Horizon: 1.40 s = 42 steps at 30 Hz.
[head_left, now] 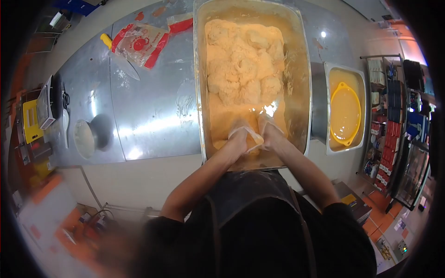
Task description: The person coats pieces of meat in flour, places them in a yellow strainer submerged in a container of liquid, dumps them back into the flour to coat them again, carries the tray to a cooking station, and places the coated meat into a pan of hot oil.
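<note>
A deep metal tray (299,28) holds orange-yellow breading flour (222,111). Coated lumpy pieces (245,69), which look like battered meat, lie heaped in its far and middle part. Both my hands wear clear plastic gloves and are inside the near end of the tray, close together. My left hand (240,126) reaches down at the flour, its fingers hidden. Just to its right, my right hand (268,124) is also low in the flour, and glare covers its fingers. Whether either one grips a piece is not visible.
Right of the tray, a yellow strainer (345,90) sits in a smaller metal pan (328,116) of pale liquid. On the left of the steel table (153,102) lie a yellow-handled knife (126,67), a red-and-clear plastic bag (141,44), scissors (66,98) and a metal bowl (84,139).
</note>
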Each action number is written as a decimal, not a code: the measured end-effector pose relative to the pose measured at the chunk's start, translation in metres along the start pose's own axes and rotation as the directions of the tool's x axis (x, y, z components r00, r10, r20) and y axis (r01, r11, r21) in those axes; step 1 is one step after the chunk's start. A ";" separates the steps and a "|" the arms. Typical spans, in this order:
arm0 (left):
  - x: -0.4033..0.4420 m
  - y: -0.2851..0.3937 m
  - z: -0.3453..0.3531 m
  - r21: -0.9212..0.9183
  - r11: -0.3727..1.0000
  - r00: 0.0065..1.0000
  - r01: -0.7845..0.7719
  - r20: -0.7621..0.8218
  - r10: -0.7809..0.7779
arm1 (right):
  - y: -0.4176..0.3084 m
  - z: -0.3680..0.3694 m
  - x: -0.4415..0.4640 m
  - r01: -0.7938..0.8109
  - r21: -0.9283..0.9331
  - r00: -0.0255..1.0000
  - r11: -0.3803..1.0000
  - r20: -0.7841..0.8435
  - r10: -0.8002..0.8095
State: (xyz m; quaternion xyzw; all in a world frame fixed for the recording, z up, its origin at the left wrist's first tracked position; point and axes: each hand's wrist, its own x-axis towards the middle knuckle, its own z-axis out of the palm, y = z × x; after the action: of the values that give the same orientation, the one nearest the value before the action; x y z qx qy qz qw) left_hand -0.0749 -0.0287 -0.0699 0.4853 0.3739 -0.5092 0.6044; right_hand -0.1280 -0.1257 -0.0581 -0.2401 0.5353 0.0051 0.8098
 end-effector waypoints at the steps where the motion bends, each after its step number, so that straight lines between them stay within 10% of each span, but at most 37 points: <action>1: 0.015 0.006 0.005 -0.079 0.995 0.998 -0.064 0.011 0.065 | -0.010 0.010 0.004 0.012 0.021 0.999 1.000 0.051 -0.013; 5: -0.034 0.084 0.009 -0.285 0.938 0.919 -0.197 0.278 0.278 | -0.078 0.024 -0.003 0.346 -0.194 0.924 0.918 0.239 -0.298; 8: -0.039 0.090 0.011 -0.274 0.933 0.928 -0.232 0.226 0.297 | -0.130 0.023 0.027 0.531 -0.680 0.756 0.505 0.111 -0.646; 11: -0.005 0.072 0.021 -0.390 0.905 0.968 -0.169 0.107 0.227 | -0.169 0.021 0.071 0.133 -0.928 0.525 -0.348 0.363 -0.769; 17: 0.020 0.086 0.026 -0.498 0.863 0.970 -0.087 0.156 0.188 | -0.143 0.009 0.105 -0.177 -0.722 0.668 -0.669 0.411 -0.620; 20: 0.010 0.099 0.038 -0.447 0.879 0.949 -0.167 0.168 0.265 | -0.129 -0.005 0.085 0.044 -0.840 0.713 -0.540 0.405 -0.573; 21: -0.002 0.105 0.046 -0.420 0.883 0.943 -0.208 0.153 0.295 | -0.119 -0.010 0.094 0.353 -0.934 0.818 0.062 0.276 -0.504; 22: -0.015 0.114 0.055 -0.421 0.881 0.938 -0.214 0.164 0.306 | -0.110 -0.014 0.101 0.407 -0.622 0.898 0.668 0.138 -0.419; 23: -0.029 0.126 0.063 -0.426 0.877 0.930 -0.224 0.176 0.323 | -0.107 -0.011 0.107 0.256 -0.033 0.954 0.966 0.171 -0.247; 30: -0.037 0.180 0.070 -0.399 0.861 0.776 -0.316 0.414 0.477 | -0.168 0.039 0.048 0.317 -0.122 0.901 0.941 0.348 -0.258; 32: -0.028 0.203 0.065 -0.376 0.870 0.706 -0.318 0.518 0.483 | -0.196 0.017 0.086 0.465 -0.616 0.877 0.636 0.222 -0.425; 33: -0.030 0.206 0.061 -0.300 0.866 0.727 -0.401 0.471 0.500 | -0.207 0.031 0.075 0.558 -0.800 0.783 0.221 0.419 -0.460; 34: -0.032 0.209 0.058 -0.217 0.852 0.742 -0.477 0.421 0.522 | -0.217 0.046 0.063 0.444 -0.795 0.643 -0.412 0.604 -0.471; 35: -0.034 0.211 0.054 -0.128 0.831 0.751 -0.542 0.370 0.547 | -0.228 0.061 0.051 0.214 -0.606 0.478 -0.766 0.749 -0.459; 37: -0.017 0.200 0.022 0.461 0.099 0.344 -0.882 0.487 0.802 | -0.250 0.113 0.043 -0.024 -0.517 0.655 -0.856 0.638 -0.404; 39: 0.015 0.164 -0.002 0.486 -0.247 0.125 -0.839 0.612 0.781 | -0.261 0.121 0.091 -0.033 -0.462 0.674 -0.887 0.645 -0.361; 42: 0.018 0.124 -0.017 0.271 -0.108 0.084 -0.956 0.608 0.790 | -0.260 0.103 0.192 0.137 -0.447 0.561 -0.884 0.771 -0.302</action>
State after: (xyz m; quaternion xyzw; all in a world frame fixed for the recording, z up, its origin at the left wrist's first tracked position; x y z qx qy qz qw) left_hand 0.0513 -0.0159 -0.0657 0.7052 -0.3230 -0.1175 0.6202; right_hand 0.1118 -0.3633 -0.0932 -0.9958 0.0492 0.0680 -0.0371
